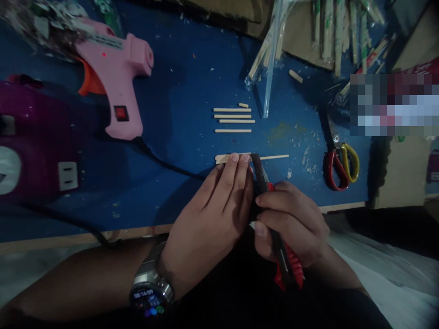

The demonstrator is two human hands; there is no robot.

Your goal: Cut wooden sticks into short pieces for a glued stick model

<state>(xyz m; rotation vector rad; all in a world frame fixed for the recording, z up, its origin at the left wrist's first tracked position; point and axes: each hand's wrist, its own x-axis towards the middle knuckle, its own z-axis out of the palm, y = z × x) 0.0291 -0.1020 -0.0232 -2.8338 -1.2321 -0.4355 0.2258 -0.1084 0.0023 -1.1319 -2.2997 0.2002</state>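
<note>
My left hand [216, 205] lies over a flat wooden stick [219, 158] and a thin wooden stick [276, 157], its fingertips pressing them against the blue table. The thin stick sticks out to the right past the fingers. My right hand [295, 219] grips a red and black utility knife [288, 260]. Its dark front end reaches the thin stick, just right of my left fingertips; whether the edge touches the wood I cannot tell. Several short cut sticks [233, 116] lie in a row beyond my hands, with a small offcut [243, 105] above them.
A pink glue gun [120, 82] lies at the left, its black cord running towards my left hand. Beside it stands a purple device [37, 141]. Scissors [339, 164] lie at the right. Wrapped chopsticks [327, 32] rest on cardboard at the back. The table's front edge [144, 232] is close.
</note>
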